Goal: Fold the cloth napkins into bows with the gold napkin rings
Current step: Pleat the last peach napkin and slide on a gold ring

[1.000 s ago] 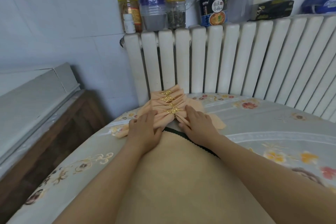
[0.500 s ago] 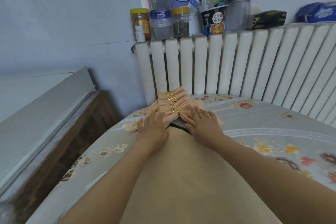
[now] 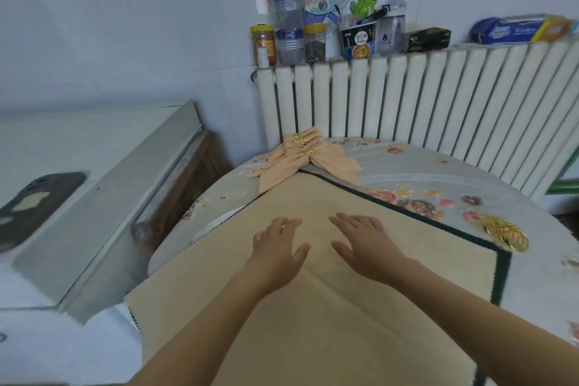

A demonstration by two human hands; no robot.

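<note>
Both hands flat, fingers spread: left hand (image 3: 277, 247), right hand (image 3: 365, 244) on beige napkin (image 3: 329, 307); smooth creases outward evenly before pleating, gold rings (image 3: 506, 233) right.

Both hands (image 3: 326, 244) lie flat on the beige cloth (image 3: 313, 323); finished napkin bows (image 3: 305, 153) sit beyond.

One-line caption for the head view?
Open left hand and right hand over beige mat; peach bow napkins stacked beyond.

Soft even daylight; motion-blurred left edge, fisheye bending.
</note>
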